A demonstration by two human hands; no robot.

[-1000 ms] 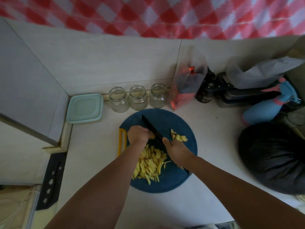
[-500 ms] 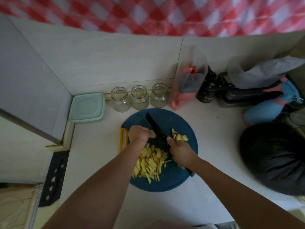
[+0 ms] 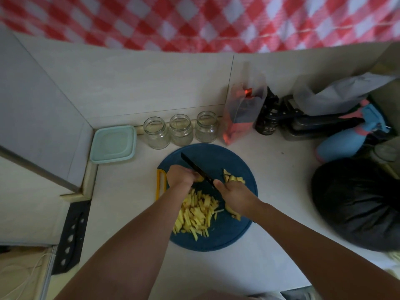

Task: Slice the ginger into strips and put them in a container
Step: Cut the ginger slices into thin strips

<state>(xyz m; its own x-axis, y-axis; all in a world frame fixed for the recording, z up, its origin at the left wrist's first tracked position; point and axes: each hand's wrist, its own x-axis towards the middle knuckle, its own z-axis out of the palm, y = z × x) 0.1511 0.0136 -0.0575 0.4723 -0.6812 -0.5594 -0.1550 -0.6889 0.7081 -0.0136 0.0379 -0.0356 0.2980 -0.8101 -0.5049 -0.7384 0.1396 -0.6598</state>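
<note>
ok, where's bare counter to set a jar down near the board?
Bare counter left of the blue board, in front of the teal container. Another patch between the board's right edge, red pouch and black bag. Crowded: jars by the board's far edge, cluttered back-right corner.

Person seen as hands and forearms only. Bare left hand [image 3: 180, 177] and bare right hand [image 3: 236, 197], wrists uncovered. Left forearm [image 3: 134, 245] and right forearm [image 3: 313, 241] bare up to near frame edge. Grey patch [image 3: 266, 297] at near edge between forearms, too blurred to identify.
</note>
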